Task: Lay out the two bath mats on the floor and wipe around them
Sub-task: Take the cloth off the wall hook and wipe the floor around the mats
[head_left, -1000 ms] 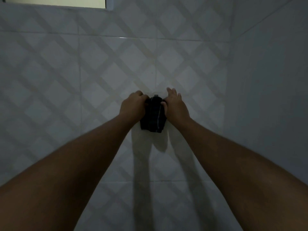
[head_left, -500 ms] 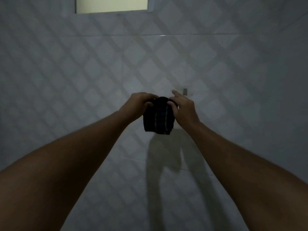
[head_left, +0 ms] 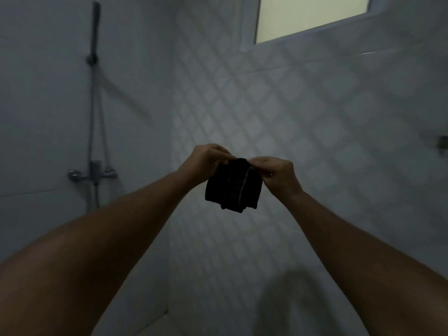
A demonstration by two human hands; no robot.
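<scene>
I stand facing a corner where two tiled walls meet; the plain wall (head_left: 43,117) runs along my left and the diamond-patterned wall (head_left: 315,112) fills the space ahead and to my right. On the left wall hangs a shower head (head_left: 95,27) on its rail, with the mixer tap (head_left: 93,172) lower down — both well apart from my arms; a lit window (head_left: 312,15) sits high on the patterned wall. A small wall fitting (head_left: 443,144) shows at the far right edge; what it is I cannot tell. Between my forearms the space is open down to the dim lower wall.

My left hand (head_left: 206,161) and right hand (head_left: 278,175) are raised close together in front of me, each grip pinched shut on the top edge of a dark folded cloth (head_left: 232,187); it hangs below my fingertips, clear of the wall, with a pale stripe running down it.
</scene>
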